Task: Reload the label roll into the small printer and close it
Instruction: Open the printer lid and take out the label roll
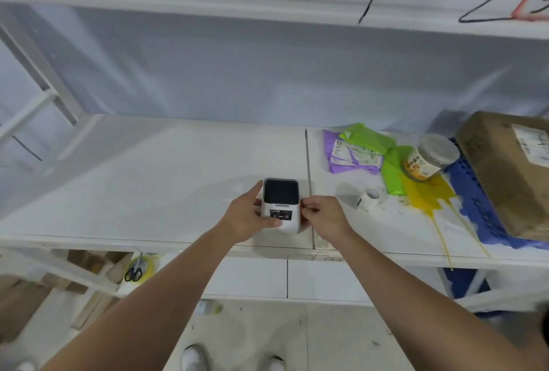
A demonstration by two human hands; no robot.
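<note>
A small white printer (281,203) with a dark top panel stands near the front edge of the white shelf (148,180); its lid looks closed. My left hand (248,216) wraps its left side, thumb on the front face. My right hand (322,216) presses its fingertips against the printer's right side. A white label roll (368,199) lies on the shelf, apart, to the right of my right hand.
Purple and green mailer bags (361,154), a glass jar (427,159) and a yellow bag (427,195) lie at the right. Behind them a cardboard box (511,168) sits on a blue crate (475,210). Scissors (133,272) hang below the shelf.
</note>
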